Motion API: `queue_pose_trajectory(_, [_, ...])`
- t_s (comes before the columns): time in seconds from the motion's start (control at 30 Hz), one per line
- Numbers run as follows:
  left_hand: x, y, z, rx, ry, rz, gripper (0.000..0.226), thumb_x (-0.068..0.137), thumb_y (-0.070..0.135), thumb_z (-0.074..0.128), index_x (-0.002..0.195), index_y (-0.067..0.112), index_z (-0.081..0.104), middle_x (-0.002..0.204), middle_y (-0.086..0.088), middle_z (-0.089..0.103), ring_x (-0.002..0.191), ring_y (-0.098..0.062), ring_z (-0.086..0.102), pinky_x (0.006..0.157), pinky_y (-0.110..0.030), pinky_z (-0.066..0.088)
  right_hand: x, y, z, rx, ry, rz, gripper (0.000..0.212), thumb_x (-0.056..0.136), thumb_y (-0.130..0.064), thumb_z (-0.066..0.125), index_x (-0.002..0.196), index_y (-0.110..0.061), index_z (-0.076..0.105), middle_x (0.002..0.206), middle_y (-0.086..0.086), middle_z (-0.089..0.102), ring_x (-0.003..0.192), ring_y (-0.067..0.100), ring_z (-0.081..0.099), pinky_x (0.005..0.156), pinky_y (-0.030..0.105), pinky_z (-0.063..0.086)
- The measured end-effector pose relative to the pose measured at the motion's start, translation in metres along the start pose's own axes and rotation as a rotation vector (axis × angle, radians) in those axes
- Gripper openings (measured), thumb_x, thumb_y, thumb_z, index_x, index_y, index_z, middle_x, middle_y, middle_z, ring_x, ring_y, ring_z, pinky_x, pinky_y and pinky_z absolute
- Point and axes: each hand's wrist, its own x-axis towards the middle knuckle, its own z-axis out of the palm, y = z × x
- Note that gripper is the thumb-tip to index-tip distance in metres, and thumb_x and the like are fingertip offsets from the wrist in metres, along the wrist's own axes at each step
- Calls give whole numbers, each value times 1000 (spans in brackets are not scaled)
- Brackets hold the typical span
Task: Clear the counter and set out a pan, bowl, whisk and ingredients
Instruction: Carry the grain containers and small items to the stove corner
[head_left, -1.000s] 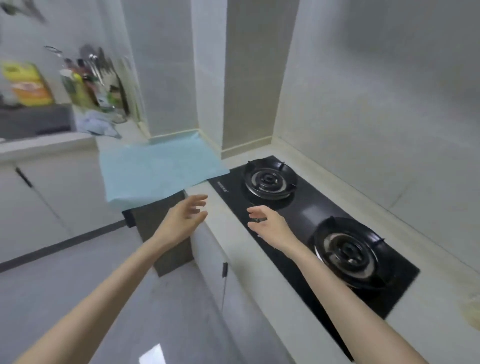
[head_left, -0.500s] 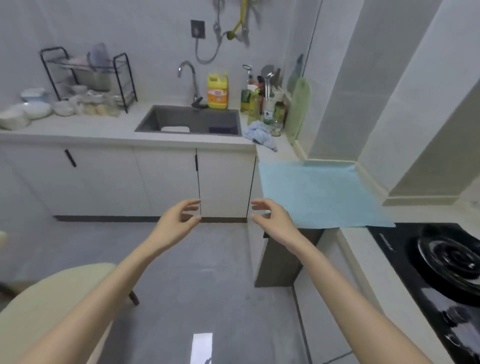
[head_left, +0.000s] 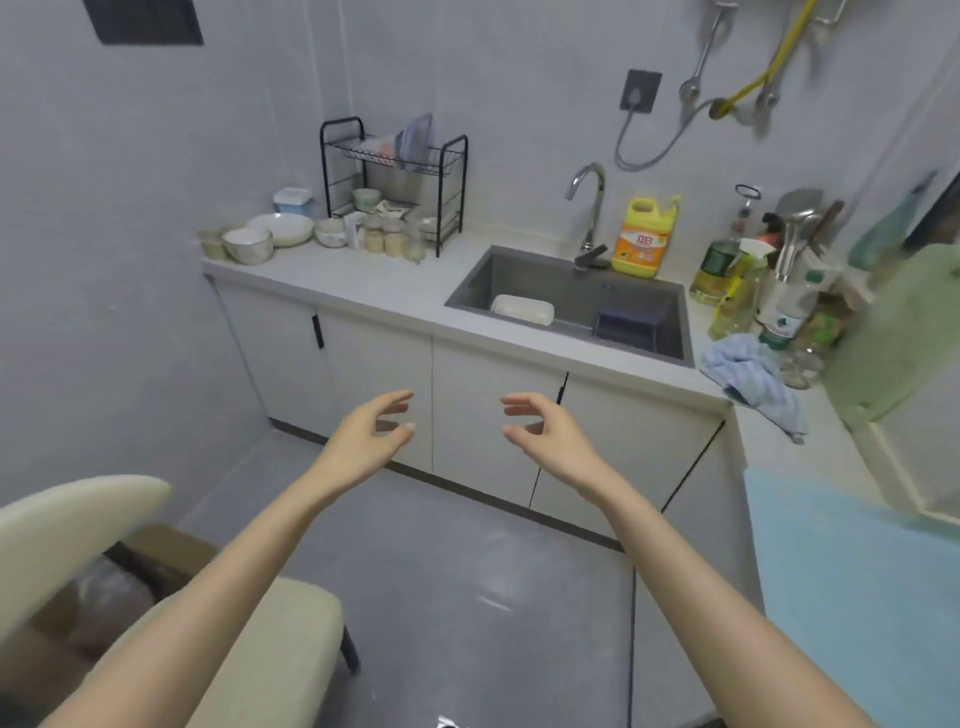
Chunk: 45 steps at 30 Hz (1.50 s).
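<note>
The two hands are hovering in the air in front of the cabinet doors, lower than the tabletop's front edge. The left hand (head_left: 371, 439) and the right hand (head_left: 548, 439) are facing each other, apart. Each is showing loosely curled fingers with the thumb spread, and each is holding nothing.

Beyond both hands, one grey tabletop (head_left: 384, 283) is running along the wall. Far past the left hand and off to its left, three pale bowls (head_left: 248, 244) are sitting together at the tabletop's end: one deep, one wide and shallow, one small. Just right of them one black two-tier dish rack (head_left: 395, 171) is standing. What looks like a fourth bowl is resting on its lower tier, and a few small jars (head_left: 384, 240) are crowding its foot, too blurred to count.

Straight beyond the right hand, one sink (head_left: 519, 270) is holding two things: one white rectangular container (head_left: 522, 310) and one dark box (head_left: 628, 322). One curved faucet (head_left: 589, 202) is rising behind the sink, with one yellow bottle (head_left: 641, 239) standing just beside it. Farther to the right of the right hand, a cluster of bottles (head_left: 727, 270) is standing in the corner, also too blurred to count. One crumpled blue cloth (head_left: 753, 379) is lying in front of them, and one pale green board (head_left: 898, 338) is standing upright. One light-blue mat (head_left: 857, 597) is lying flat, nearer than the right hand. Beneath the left forearm, one cream chair (head_left: 296, 644) is standing on the floor.
</note>
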Motion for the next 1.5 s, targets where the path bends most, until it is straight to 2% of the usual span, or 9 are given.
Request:
queue_pose_trajectory(0.13, [75,-4,-32,-2,71,-38,47,94,21,55,139,24,44,135,3,52,115,-14,54,89,-25,40,99,-21,6,-5,-57,-59,36,93,-19,58,128,-22,54,124,-7,57,98,20,60,79,20,46])
queue_pose_trajectory(0.33, [173,-26,-78,-15,168,-80,46,94,21,55,139,24,45,135,4,52,115,-13,52,89,-25,39,223,-47,27,11,-76,-135,35,92,-15,58,126,-20,55,123,-5,57,83,14,56,72,12,44])
queue_pose_trajectory(0.53, [278,-57,-110,-49,231,-86,44,93,17,56,136,21,46,134,1,52,111,-13,51,87,-24,37,334,-55,50,-1,-103,-158,36,91,-14,58,127,-21,56,124,-8,56,80,8,58,68,7,44])
queue_pose_trajectory(0.8, [443,-101,-157,-99,179,-80,42,92,15,57,133,21,49,125,0,55,108,-18,57,88,-25,41,495,-67,68,1,-79,-110,35,92,-16,57,126,-22,55,126,-7,55,80,1,56,70,8,42])
queue_pose_trajectory(0.9, [504,-117,-171,-73,155,-65,41,92,16,58,132,21,51,121,2,57,110,-19,58,91,-27,44,553,-70,72,-9,-56,-86,34,93,-17,57,126,-23,55,126,-8,55,82,-1,56,62,4,40])
queue_pose_trajectory(1.03, [563,-135,-176,-12,143,-56,43,91,17,59,133,22,50,121,5,57,107,-14,55,88,-22,40,614,-69,80,-8,-29,-85,33,92,-15,58,124,-23,56,124,-7,57,88,6,58,73,6,41])
queue_pose_trajectory(1.13, [608,-154,-180,16,113,-56,44,91,18,59,134,22,49,120,5,56,107,-13,54,88,-21,40,662,-66,89,-47,-15,-96,34,91,-16,58,124,-23,56,125,-7,57,97,12,58,86,21,46])
queue_pose_trajectory(1.27, [676,-180,-190,49,92,-35,44,90,20,61,132,23,50,117,2,58,105,-14,55,87,-23,44,730,-61,101,-126,6,-137,37,93,-17,57,129,-20,54,130,-7,53,105,13,55,86,18,40])
queue_pose_trajectory(1.5, [785,-212,-201,229,54,28,56,85,22,68,137,18,46,128,0,52,113,-9,44,94,-18,29,842,-52,122,-350,-10,-213,45,88,-9,56,132,-15,51,133,6,52,124,24,46,101,27,36])
